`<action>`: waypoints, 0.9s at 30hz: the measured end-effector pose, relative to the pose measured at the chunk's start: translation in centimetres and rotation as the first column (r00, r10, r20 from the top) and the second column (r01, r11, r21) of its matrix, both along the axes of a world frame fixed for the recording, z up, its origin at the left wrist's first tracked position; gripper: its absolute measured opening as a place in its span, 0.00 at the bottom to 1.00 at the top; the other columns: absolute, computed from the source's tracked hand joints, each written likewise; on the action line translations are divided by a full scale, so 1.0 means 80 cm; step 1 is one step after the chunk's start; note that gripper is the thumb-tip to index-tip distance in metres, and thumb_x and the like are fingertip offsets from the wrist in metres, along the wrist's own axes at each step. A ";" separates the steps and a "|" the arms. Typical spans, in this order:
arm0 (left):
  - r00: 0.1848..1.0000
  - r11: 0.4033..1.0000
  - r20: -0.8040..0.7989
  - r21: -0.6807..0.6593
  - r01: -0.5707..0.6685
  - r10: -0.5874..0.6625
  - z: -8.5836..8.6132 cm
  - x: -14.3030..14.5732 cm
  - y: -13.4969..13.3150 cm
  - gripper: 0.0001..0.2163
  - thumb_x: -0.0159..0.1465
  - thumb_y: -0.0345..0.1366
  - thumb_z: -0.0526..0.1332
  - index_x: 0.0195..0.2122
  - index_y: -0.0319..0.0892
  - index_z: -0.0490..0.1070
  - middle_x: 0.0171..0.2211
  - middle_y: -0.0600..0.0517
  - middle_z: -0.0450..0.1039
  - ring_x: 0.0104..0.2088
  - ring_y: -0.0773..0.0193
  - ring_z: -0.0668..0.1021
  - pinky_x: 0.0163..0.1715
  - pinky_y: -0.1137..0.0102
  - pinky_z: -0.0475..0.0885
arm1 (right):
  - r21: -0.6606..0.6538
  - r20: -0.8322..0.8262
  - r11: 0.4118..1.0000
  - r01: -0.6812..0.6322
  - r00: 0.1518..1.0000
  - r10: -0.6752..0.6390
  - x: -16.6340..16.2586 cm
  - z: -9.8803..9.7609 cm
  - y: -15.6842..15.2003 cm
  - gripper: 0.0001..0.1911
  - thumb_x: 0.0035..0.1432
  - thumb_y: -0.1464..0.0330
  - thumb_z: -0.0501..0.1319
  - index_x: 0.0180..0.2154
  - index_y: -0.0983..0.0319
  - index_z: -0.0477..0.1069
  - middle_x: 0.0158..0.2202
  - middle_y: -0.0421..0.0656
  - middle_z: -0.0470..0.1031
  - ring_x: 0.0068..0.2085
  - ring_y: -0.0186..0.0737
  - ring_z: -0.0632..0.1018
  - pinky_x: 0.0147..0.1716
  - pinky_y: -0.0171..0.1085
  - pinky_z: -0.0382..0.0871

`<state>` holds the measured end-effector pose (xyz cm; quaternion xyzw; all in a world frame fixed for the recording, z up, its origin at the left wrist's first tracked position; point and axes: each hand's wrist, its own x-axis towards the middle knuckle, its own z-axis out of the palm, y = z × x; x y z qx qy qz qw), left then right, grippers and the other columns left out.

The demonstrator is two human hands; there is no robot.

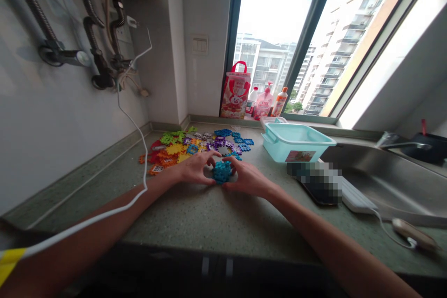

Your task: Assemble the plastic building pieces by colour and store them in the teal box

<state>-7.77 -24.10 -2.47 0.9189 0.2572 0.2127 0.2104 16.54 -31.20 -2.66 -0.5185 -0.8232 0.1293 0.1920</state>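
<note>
A teal block of interlocking plastic puzzle pieces (222,172) stands on the countertop between my two hands. My left hand (197,167) grips its left side, with the thumb low and the fingers curled over near the top. On the right side, my right hand (246,178) holds it the same way with bent fingers. Just behind lies a spread of loose, flat interlocking pieces (176,149) in orange, yellow, green, purple and blue. Some of these are partly hidden behind my left hand.
A light teal plastic tub (296,142) stands right of the pieces, before a steel sink (377,181). A dark phone (323,195) and white power strip (356,195) lie nearby. A white cable (142,149) crosses over my left forearm. Bottles (263,102) and a red bag (235,95) line the window.
</note>
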 end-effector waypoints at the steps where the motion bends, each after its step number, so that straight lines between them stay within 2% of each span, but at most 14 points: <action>1: 1.000 1.000 -0.004 -0.004 -0.009 0.009 0.000 0.000 -0.001 0.38 0.52 0.43 0.76 0.62 0.42 0.65 0.44 0.49 0.77 0.44 0.57 0.81 0.48 0.64 0.73 | 0.005 -0.008 1.000 -0.005 1.000 0.005 0.000 -0.001 0.001 0.44 0.51 0.57 0.73 0.66 0.57 0.62 0.44 0.47 0.79 0.43 0.49 0.79 0.43 0.41 0.68; 8: 1.000 1.000 0.009 0.001 -0.020 0.020 0.001 0.002 -0.004 0.41 0.50 0.44 0.76 0.64 0.42 0.64 0.42 0.50 0.76 0.43 0.57 0.80 0.47 0.64 0.73 | 0.047 -0.074 0.998 -0.048 0.996 0.051 0.000 -0.006 0.006 0.48 0.52 0.56 0.73 0.69 0.57 0.57 0.47 0.48 0.79 0.46 0.50 0.79 0.45 0.43 0.70; 11: 1.000 1.000 0.014 0.010 -0.014 0.014 0.000 0.002 -0.005 0.45 0.50 0.45 0.77 0.67 0.42 0.60 0.46 0.48 0.77 0.45 0.55 0.80 0.52 0.61 0.72 | 0.046 -0.067 0.997 -0.060 0.996 0.063 -0.001 -0.006 0.007 0.47 0.52 0.56 0.73 0.69 0.57 0.58 0.48 0.49 0.79 0.46 0.51 0.80 0.46 0.44 0.70; 14: 1.000 0.997 0.000 0.072 -0.014 0.014 0.005 -0.002 -0.004 0.50 0.49 0.51 0.78 0.69 0.43 0.59 0.49 0.46 0.77 0.52 0.50 0.78 0.60 0.56 0.67 | 0.058 -0.047 0.997 -0.055 0.997 0.057 -0.002 -0.004 0.006 0.47 0.52 0.56 0.73 0.69 0.57 0.59 0.48 0.49 0.79 0.46 0.51 0.80 0.47 0.44 0.70; 16: 0.999 0.991 0.012 0.132 -0.035 0.034 0.010 -0.007 0.000 0.47 0.54 0.57 0.74 0.70 0.45 0.59 0.51 0.45 0.77 0.56 0.48 0.76 0.63 0.55 0.64 | 0.069 -0.038 0.997 -0.040 0.998 0.042 -0.001 -0.003 0.005 0.46 0.53 0.56 0.72 0.69 0.56 0.59 0.48 0.48 0.80 0.46 0.51 0.80 0.46 0.44 0.70; 19: 0.992 0.966 0.057 0.227 -0.122 0.112 0.018 -0.017 0.009 0.38 0.64 0.62 0.64 0.69 0.46 0.62 0.55 0.44 0.76 0.58 0.47 0.74 0.63 0.55 0.63 | 0.107 -0.025 0.994 0.000 1.000 0.003 0.004 0.001 0.005 0.44 0.54 0.56 0.72 0.68 0.54 0.60 0.48 0.46 0.80 0.46 0.50 0.80 0.47 0.43 0.70; 23: 0.964 0.911 0.053 0.318 -0.264 0.261 0.019 -0.029 0.023 0.35 0.70 0.64 0.51 0.66 0.42 0.67 0.56 0.41 0.75 0.59 0.46 0.73 0.62 0.55 0.63 | 0.216 -0.020 0.972 0.097 0.995 -0.095 0.015 0.019 0.007 0.43 0.54 0.56 0.72 0.68 0.55 0.61 0.46 0.47 0.81 0.44 0.50 0.79 0.46 0.44 0.69; 27: 0.934 0.856 0.010 0.397 -0.331 0.356 0.014 -0.036 0.036 0.36 0.71 0.64 0.47 0.65 0.40 0.69 0.57 0.39 0.74 0.59 0.44 0.73 0.61 0.53 0.63 | 0.314 -0.060 0.917 0.247 0.969 -0.240 0.044 0.063 0.017 0.39 0.55 0.53 0.71 0.65 0.54 0.65 0.42 0.47 0.82 0.42 0.52 0.80 0.42 0.44 0.69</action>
